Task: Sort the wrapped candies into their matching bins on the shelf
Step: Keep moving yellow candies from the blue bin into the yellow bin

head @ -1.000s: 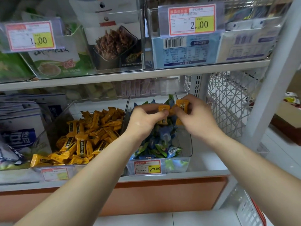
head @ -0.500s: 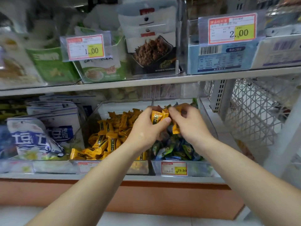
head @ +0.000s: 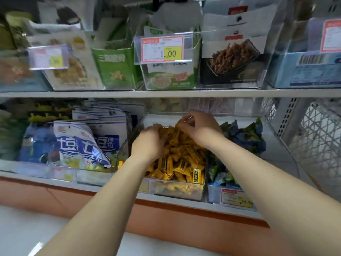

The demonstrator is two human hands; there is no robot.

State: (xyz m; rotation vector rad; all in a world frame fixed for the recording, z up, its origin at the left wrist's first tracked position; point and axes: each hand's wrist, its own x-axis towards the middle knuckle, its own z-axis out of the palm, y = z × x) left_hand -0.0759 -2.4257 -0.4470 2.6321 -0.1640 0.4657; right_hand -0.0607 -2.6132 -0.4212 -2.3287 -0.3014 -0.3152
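Observation:
A clear bin (head: 177,192) on the lower shelf holds a heap of yellow wrapped candies (head: 181,163). To its right a second clear bin (head: 215,195) holds blue and green wrapped candies (head: 245,137). Both my hands are over the back of the yellow heap. My left hand (head: 147,143) lies on the candies with its fingers curled down among them. My right hand (head: 201,126) pinches yellow candies (head: 180,124) at its fingertips, just above the pile.
Blue and white snack bags (head: 79,145) fill the lower shelf to the left. The upper shelf (head: 166,93) carries clear bins of packets with price tags (head: 162,49). A white wire mesh panel (head: 317,145) stands at the right. An orange strip runs under the shelf edge.
Both hands moved left with the yellow candies, from over the blue and green bin to the back of the yellow bin. The view swung left as well.

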